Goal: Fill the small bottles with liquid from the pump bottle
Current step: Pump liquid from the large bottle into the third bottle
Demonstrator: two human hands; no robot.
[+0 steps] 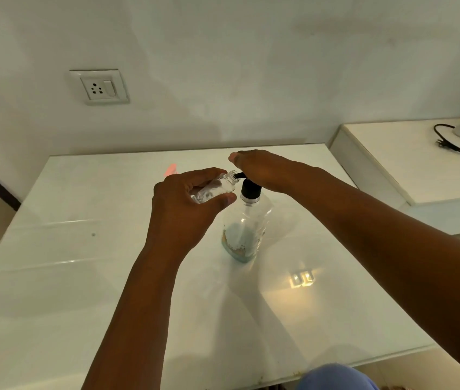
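A clear pump bottle (244, 229) with a black pump head stands at the middle of the white table (82, 277); a little bluish liquid lies at its bottom. My right hand (265, 170) lies flat on top of the pump head, palm down. My left hand (186, 204) grips a small clear bottle (217, 188), tilted, with its open mouth held against the black spout. The lower part of the small bottle is hidden by my fingers.
A pink object (171, 169) lies on the table behind my left hand. A lower white cabinet (392, 164) at the right carries a white device with a black cable (459, 142). A wall socket (99, 87) sits on the wall behind.
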